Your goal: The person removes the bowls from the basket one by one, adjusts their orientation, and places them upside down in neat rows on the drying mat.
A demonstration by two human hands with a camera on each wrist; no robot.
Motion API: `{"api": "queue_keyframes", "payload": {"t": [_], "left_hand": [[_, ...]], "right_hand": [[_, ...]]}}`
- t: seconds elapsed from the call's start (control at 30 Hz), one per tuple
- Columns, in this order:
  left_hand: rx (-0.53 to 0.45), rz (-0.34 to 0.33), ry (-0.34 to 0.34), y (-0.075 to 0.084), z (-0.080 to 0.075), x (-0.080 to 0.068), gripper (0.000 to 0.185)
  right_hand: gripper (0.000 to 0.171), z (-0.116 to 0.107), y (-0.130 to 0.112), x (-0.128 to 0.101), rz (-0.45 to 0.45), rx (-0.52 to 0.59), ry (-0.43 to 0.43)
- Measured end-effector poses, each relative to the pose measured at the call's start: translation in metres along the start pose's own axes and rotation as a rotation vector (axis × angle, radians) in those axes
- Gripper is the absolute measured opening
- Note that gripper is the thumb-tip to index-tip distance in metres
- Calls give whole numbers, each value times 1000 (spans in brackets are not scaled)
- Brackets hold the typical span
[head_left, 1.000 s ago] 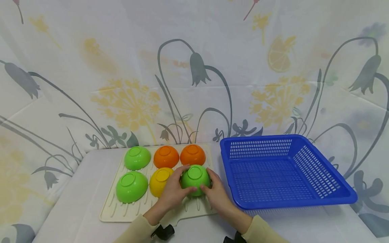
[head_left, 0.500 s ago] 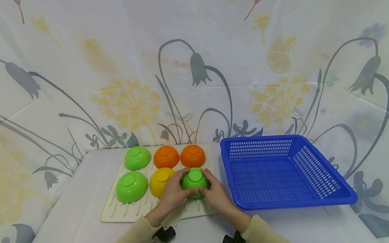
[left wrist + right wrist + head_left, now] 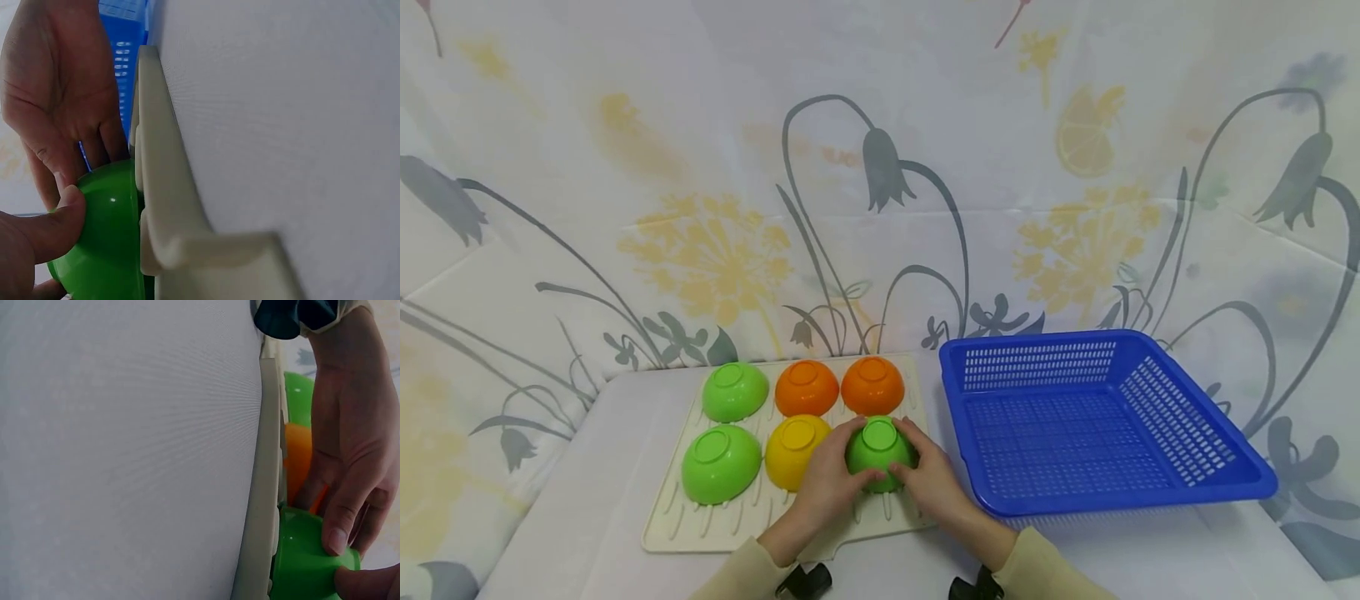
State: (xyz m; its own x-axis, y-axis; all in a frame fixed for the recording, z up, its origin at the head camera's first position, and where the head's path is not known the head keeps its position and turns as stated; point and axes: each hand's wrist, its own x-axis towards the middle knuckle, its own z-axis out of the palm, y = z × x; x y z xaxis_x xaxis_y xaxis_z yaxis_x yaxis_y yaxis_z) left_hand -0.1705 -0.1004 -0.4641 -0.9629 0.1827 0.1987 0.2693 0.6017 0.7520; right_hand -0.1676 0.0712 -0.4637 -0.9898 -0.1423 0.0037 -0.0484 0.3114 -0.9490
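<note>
Both hands hold one green bowl [image 3: 880, 457] that sits upside down at the front right of a cream drying tray [image 3: 730, 533]. My left hand [image 3: 831, 479] curls round its left side, and my right hand [image 3: 934, 475] curls round its right side, thumbs on the near face. In the left wrist view the rim of the green bowl [image 3: 109, 244] lies against the tray's ridges. Just left of my left hand is an upturned yellow bowl [image 3: 793, 454], partly covered by it. Two orange bowls [image 3: 807, 388] stand upside down behind.
Two more upturned green bowls [image 3: 721, 467] occupy the tray's left side. A blue plastic basket [image 3: 1105, 500] with slotted walls stands right of the tray on the white-covered table [image 3: 572, 508]. A flower-patterned cloth [image 3: 880, 275] hangs behind.
Since a second ago the held green bowl has come slightly nearer and down onto the tray, both hands moving with it. The whole head view has shifted a little lately.
</note>
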Motion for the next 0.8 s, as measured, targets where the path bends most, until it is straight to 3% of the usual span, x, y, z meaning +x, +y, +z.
{"api": "queue_keyframes", "payload": {"t": [0.53, 0.8], "left_hand": [[124, -15, -2, 11, 1, 0, 73], [118, 34, 41, 13, -2, -3, 66]], "right_hand": [[61, -2, -2, -4, -12, -20, 21], [57, 1, -10, -10, -45, 42, 76]]}}
